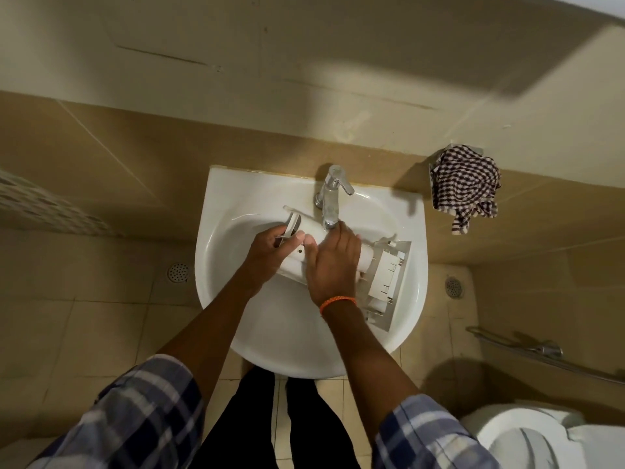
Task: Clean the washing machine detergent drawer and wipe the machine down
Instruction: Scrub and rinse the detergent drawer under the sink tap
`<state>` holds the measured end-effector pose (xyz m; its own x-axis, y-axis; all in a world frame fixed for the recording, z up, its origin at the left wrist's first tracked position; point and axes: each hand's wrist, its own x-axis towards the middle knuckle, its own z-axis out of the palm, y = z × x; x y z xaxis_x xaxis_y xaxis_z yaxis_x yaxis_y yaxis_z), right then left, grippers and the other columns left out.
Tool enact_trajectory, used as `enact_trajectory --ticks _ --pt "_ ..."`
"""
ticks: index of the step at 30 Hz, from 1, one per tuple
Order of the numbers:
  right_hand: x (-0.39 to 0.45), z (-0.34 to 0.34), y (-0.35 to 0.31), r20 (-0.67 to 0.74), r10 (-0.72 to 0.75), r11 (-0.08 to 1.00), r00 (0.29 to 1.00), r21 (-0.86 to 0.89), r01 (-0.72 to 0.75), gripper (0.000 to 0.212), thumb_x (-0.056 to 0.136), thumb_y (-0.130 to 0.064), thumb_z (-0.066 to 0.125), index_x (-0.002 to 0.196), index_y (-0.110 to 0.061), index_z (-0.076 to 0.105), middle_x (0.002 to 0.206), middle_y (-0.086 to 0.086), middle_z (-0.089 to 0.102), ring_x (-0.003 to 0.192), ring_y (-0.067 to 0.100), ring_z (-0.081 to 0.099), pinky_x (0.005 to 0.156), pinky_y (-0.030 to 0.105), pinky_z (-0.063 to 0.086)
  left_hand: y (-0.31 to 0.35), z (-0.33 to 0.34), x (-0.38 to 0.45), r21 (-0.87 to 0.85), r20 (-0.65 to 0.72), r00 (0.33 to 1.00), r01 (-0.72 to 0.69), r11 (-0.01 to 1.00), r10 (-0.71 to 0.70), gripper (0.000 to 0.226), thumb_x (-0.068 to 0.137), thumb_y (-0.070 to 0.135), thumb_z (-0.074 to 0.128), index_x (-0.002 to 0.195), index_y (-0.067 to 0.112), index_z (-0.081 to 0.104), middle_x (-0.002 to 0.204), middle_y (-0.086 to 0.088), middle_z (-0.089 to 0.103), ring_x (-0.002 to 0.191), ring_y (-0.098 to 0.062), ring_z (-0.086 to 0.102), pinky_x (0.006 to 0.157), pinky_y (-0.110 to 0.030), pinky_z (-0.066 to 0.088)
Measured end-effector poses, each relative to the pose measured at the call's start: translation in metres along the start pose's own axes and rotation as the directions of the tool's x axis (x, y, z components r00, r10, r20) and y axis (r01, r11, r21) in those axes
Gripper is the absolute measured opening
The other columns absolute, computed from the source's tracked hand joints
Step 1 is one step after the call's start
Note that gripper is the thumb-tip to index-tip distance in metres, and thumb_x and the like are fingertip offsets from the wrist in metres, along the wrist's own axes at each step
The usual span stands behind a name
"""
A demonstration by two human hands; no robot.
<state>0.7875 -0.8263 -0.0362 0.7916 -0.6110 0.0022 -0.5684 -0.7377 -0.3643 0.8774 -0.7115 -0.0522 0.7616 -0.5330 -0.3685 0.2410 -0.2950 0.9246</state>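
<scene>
A white detergent drawer (389,265) lies across the white sink basin (280,336), under the chrome tap (331,198). My left hand (270,252) grips the drawer's left end, fingers curled around its front panel. My right hand (334,262) lies flat on top of the drawer's middle, fingers straight and reaching toward the tap spout. The drawer's compartments show to the right of my right hand. An orange band sits on my right wrist.
A checkered cloth (465,187) hangs on a wall holder to the right of the sink. A toilet (541,438) stands at the lower right, with a metal rail (541,353) above it. Floor drains (178,272) sit on both sides of the sink.
</scene>
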Motion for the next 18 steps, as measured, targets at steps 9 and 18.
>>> enact_trajectory --ticks 9,18 --pt "0.001 -0.018 0.038 -0.104 -0.067 0.998 0.992 -0.021 0.065 0.048 0.108 -0.032 0.043 0.139 0.0 0.06 0.126 0.023 0.068 0.121 0.04 0.059 0.113 0.052 0.043 0.001 0.004 -0.011 -0.059 -0.096 0.995 0.017 0.998 -0.022 0.044 0.1 0.039 0.071 0.068 0.014 0.054 0.066 0.005 0.044 0.064 -0.01 0.042 0.059 -0.022 0.034" --pt "-0.032 -0.02 0.006 -0.151 -0.02 0.998 0.988 0.055 0.028 0.058 0.096 -0.014 0.043 0.152 -0.001 0.046 0.157 0.018 0.048 0.147 0.033 0.042 0.125 0.046 0.035 0.007 -0.01 0.016 0.111 -0.026 0.999 -0.044 0.993 0.047 0.043 0.101 0.038 0.068 0.067 0.023 0.046 0.063 0.011 0.038 0.062 -0.006 0.037 0.061 -0.026 0.031"
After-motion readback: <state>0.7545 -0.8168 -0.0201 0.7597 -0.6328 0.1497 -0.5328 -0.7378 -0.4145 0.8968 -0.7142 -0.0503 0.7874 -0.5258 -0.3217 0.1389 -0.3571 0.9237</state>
